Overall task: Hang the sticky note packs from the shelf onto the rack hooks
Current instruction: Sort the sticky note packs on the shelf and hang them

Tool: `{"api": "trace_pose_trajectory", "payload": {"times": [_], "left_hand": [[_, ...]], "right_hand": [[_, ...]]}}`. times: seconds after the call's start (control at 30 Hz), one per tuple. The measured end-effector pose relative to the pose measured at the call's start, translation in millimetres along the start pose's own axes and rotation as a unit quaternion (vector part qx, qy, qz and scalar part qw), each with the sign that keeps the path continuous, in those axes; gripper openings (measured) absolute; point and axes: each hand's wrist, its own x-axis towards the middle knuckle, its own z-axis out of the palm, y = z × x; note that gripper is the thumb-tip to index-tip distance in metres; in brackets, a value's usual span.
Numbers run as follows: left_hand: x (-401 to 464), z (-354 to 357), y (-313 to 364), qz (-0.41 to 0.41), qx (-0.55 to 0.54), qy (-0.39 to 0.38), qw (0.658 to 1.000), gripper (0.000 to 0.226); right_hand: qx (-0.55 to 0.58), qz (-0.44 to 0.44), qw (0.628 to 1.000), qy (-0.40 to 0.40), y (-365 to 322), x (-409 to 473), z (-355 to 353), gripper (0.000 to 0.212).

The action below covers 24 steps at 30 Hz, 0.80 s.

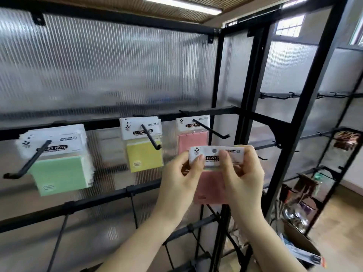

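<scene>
- Pink sticky note pack is held up in front of the rack, just below and in front of the right-hand hook, not on it
- Left hand pinches the pack's white header card at its left end, thumb on the front face
- Right hand pinches the same header at its right half, thumb on the front face, fingers curled behind
- One pink pack already hangs on the right-hand hook, against the rack's ribbed back panel
- Yellow packs hang on the middle hook of the same crossbar
- Green packs, a thick stack, hang on the left hook near the rack's left edge
- Second black rack stands to the right, with small hanging goods that are too blurred to identify
</scene>
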Motion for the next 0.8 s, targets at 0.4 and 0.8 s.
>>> {"api": "trace_pose_trajectory", "payload": {"times": [0.4, 0.8], "left_hand": [[33.0, 39.4, -1.6, 0.044, 0.07, 0.107, 0.991, 0.048], [33.7, 55.4, -1.2, 0.082, 0.081, 0.145, 0.983, 0.052]], "right_hand": [[0.072, 0.011, 0.995, -0.074, 23.9, 44.6, -19.4, 0.019], [0.165, 0.046, 0.975, -0.141, 45.1, 61.9, -21.3, 0.022]]}}
